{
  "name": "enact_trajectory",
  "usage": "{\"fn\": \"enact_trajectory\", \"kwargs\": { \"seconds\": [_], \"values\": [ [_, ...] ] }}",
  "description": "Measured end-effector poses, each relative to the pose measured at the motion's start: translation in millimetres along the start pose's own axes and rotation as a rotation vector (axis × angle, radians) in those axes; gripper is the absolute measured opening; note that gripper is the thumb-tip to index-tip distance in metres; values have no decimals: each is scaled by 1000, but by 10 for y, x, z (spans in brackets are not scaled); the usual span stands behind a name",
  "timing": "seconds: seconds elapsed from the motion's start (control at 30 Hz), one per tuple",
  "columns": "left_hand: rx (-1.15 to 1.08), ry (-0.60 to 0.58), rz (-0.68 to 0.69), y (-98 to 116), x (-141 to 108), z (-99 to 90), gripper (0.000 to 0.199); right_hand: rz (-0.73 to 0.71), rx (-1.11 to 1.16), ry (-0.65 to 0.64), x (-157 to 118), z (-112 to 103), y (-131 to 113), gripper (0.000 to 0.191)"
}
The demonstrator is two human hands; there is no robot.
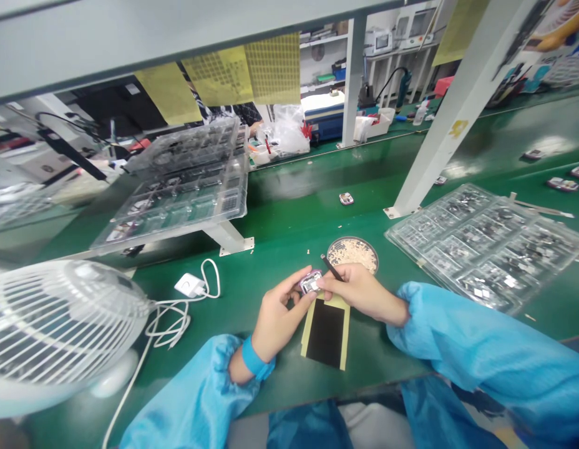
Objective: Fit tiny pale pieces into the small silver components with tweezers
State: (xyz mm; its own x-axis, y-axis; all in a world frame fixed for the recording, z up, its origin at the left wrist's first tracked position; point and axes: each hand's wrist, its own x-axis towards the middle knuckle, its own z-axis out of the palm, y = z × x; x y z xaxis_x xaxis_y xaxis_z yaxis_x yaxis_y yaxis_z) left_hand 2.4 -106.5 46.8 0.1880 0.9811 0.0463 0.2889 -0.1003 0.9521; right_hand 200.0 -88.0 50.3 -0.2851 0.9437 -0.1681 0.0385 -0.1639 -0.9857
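Observation:
My left hand (282, 308) grips a small purple-rimmed electronic device (311, 282) between thumb and fingers, its pale inside facing up. Over its right edge, the fingertips of my right hand (357, 288) meet the device. A slim black tool (331, 267) is held in that same hand, pointing up and left; its kind is unclear and its lower end is hidden by the fingers. Beneath both hands lies a yellow-edged sheet with a black rectangle (324, 332). Just beyond the right hand, a round dish (349, 240) holds many tiny pale pieces, partly covered by the hand.
At right lies a clear compartment tray (427, 252) of small parts. Another tray (177, 215) rests on a raised shelf at left. A white fan (60, 337) and a cabled white plug (190, 285) are nearby. A similar device (346, 198) sits ahead, beside a metal post (439, 131).

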Motion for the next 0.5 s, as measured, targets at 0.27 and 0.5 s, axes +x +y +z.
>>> {"fn": "enact_trajectory", "kwargs": {
  "seconds": [0.27,0.5],
  "values": [
    [119,43,83,-6,-29,-17,43,-19,-45,-9,-1,8,4,47],
    [-383,-59,-129,10,14,19,55,-130,28,46,-3,31,48,44]
  ]
}}
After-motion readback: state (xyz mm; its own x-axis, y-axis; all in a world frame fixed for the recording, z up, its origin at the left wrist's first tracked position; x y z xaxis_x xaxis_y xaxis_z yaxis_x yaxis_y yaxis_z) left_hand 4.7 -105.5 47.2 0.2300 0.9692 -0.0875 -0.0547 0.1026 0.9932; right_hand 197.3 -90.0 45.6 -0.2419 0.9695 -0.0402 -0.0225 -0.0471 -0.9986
